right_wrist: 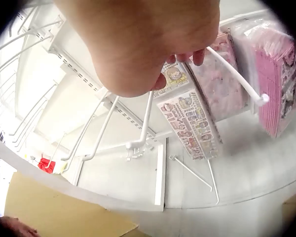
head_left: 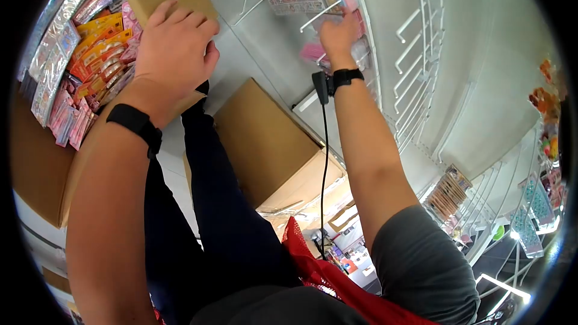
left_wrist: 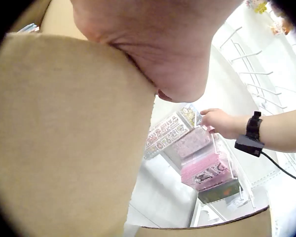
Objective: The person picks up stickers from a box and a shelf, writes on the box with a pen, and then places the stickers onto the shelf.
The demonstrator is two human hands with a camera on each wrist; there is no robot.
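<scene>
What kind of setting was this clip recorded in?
Most likely a retail shop being stocked: white display hooks on a wall panel, pink packets hanging from them, and a cardboard box full of packaged goods. The right hand reaches the hanging packets.

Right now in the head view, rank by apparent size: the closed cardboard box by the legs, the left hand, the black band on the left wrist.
1. Cardboard box
2. Left hand, enlarged by nearness
3. Black band

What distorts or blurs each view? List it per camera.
Head view: fisheye bends the white hooks, dark vignette corners. Left wrist view: the left hand and cardboard flap loom close and soft. Right wrist view: the right hand blurs; bright washed-out panel.
</scene>
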